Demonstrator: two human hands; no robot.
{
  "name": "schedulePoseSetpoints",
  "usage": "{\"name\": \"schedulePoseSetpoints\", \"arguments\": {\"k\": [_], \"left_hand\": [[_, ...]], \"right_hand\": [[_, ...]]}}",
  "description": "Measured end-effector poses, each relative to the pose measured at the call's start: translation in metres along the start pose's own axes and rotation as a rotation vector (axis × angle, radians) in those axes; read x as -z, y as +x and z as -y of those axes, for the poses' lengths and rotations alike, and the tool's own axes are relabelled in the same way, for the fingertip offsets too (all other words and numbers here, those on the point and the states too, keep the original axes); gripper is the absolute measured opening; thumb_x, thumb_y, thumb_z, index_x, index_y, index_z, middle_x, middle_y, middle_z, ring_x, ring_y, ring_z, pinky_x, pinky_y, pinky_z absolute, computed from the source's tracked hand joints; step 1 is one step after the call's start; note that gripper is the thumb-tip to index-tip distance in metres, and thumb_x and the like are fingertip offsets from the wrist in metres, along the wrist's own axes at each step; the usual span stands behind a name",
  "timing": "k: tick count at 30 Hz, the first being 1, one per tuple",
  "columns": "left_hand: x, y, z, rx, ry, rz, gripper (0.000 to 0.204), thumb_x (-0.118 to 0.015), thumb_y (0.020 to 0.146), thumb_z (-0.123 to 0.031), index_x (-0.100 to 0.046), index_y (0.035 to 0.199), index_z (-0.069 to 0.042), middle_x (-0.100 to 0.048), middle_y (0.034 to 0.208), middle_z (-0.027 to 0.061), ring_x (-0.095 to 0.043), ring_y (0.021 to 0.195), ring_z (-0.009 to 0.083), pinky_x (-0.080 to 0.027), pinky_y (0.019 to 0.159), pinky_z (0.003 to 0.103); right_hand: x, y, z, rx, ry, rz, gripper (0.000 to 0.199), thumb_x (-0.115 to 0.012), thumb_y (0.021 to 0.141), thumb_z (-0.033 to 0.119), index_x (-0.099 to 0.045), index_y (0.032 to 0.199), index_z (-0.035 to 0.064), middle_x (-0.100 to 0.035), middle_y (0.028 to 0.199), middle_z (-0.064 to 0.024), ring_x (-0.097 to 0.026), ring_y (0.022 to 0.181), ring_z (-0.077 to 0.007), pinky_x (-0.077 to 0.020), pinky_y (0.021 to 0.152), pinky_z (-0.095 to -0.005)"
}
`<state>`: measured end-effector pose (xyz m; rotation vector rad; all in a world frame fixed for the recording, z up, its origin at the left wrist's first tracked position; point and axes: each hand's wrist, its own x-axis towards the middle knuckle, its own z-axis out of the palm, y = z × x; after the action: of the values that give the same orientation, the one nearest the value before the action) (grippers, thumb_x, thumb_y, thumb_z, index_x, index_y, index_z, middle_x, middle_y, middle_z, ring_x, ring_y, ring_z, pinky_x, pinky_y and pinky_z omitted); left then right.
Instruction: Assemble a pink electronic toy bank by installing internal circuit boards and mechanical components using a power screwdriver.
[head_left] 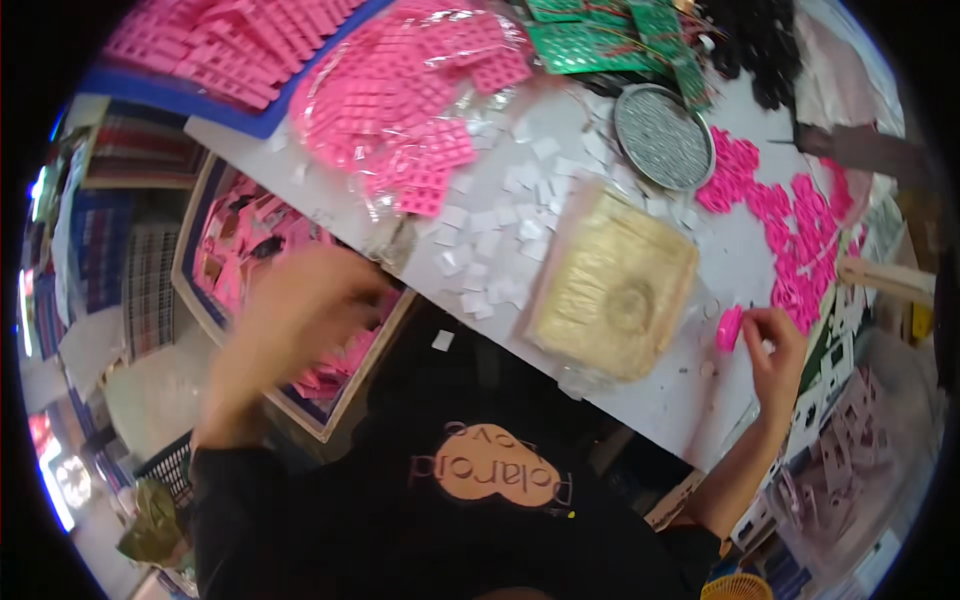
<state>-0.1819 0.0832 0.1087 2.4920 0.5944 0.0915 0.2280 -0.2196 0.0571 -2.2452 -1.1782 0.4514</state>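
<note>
Right hand [775,352]: we see its fingertips pinched round a small pink plastic piece [729,327], held just above the white table [690,270] near its front edge.
Left hand [300,310]: blurred; we see it over the wooden tray [335,420] of pink pieces beside the table, fingers curled downward; we cannot tell whether they grip anything.
Held piece: small, oblong, bright pink, upright between thumb and fingers.
Gold pad [615,290]: a square, yellowish block with a round dent in its middle, lying on the table just left of the right hand.
White tags [500,230]: many small white squares scattered between the pad and the bag.
Clear bag [410,90]: a transparent plastic package stuffed with pink gridded pieces, at the far left of the table.
Round sieve [662,135]: a grey, metal-rimmed disc beyond the pad.
Loose pink pieces [790,220]: spread in a band along the table's right side, just beyond the right hand.
Green boards [590,40]: flat green panels at the far edge.
Blue tray [225,50]: holds more pink pieces, far left.
</note>
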Motion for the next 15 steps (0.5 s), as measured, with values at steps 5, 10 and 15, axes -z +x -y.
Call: {"name": "schedulePoseSetpoints", "arguments": {"k": [5,10,15], "left_hand": [[-0.141,0.076,-0.084,-0.606,-0.280,-0.081,0.053,-0.078,0.079,-0.030,-0.061,0.124,-0.007,-0.059,0.128,0.0142,-0.055,0.121,0.0316,-0.042,0.102,0.049],[-0.166,0.101,-0.086,-0.546,-0.001,0.136,0.068,-0.076,0.078,-0.035,-0.056,0.134,0.000,-0.056,0.139,0.0159,-0.047,0.134,0.0301,-0.035,0.111,0.050],[-0.162,0.099,-0.065,-0.625,0.042,0.105,0.062,-0.076,0.079,-0.034,-0.060,0.128,0.000,-0.054,0.140,0.0166,-0.047,0.133,0.0308,-0.036,0.109,0.050]], "right_hand": [[-0.050,0.001,0.083,0.213,-0.066,0.211,0.011,-0.072,0.079,0.001,-0.068,0.089,0.0039,-0.064,0.080,-0.0106,-0.062,0.069,-0.0258,-0.0495,0.062,-0.0356],[-0.092,0.003,0.071,0.277,-0.320,-0.046,0.013,-0.073,0.080,0.005,-0.067,0.092,0.0058,-0.064,0.083,-0.0113,-0.063,0.076,-0.0305,-0.0507,0.066,-0.0397],[-0.100,0.008,0.072,0.259,-0.317,-0.097,0.010,-0.072,0.081,0.008,-0.066,0.089,0.0077,-0.063,0.082,-0.0086,-0.062,0.078,-0.0290,-0.0512,0.066,-0.0398]]}}
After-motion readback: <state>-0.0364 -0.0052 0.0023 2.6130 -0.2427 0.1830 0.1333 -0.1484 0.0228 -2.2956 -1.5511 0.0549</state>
